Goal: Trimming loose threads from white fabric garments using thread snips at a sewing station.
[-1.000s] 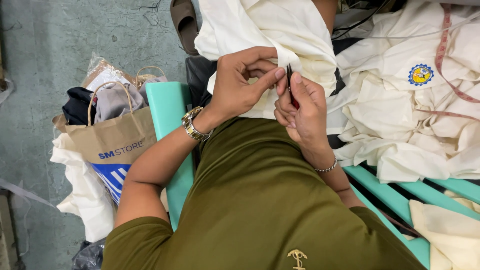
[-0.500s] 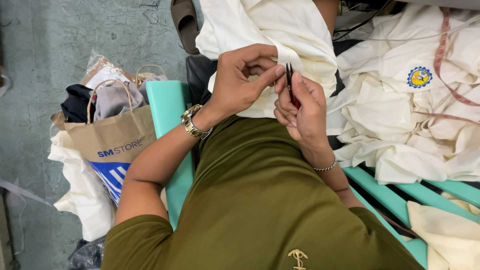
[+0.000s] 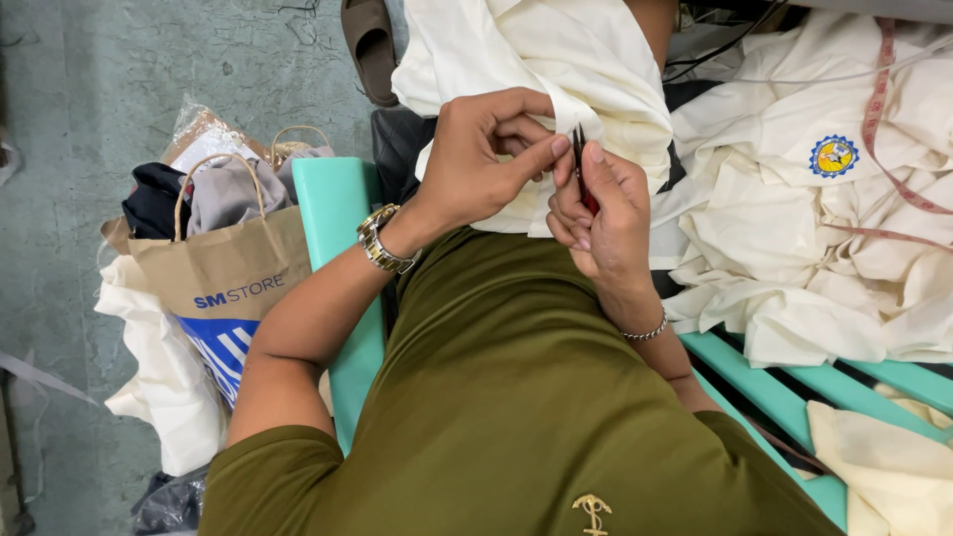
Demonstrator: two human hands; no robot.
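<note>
Turquoise slatted bench (image 3: 333, 228): carries a heap of cream garments (image 3: 814, 248), one with a round blue-and-yellow badge (image 3: 832, 156), and a pink measuring tape (image 3: 888, 119) laid across them. Grey concrete floor (image 3: 89, 89): bears a brown paper shopping bag (image 3: 223, 283) stuffed with clothes, a white bag (image 3: 164, 387) beside it, and a brown sandal (image 3: 369, 48).

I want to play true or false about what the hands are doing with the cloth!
1. The right hand holds a small dark snipping tool. True.
2. The left hand pinches the cream cloth. True.
3. The left wrist is bare. False: it wears a metal watch.
4. The paper bag lies on the person's lap. False: it stands on the floor beside the teal bench.
5. The cloth is bright blue. False: it is cream.
</note>
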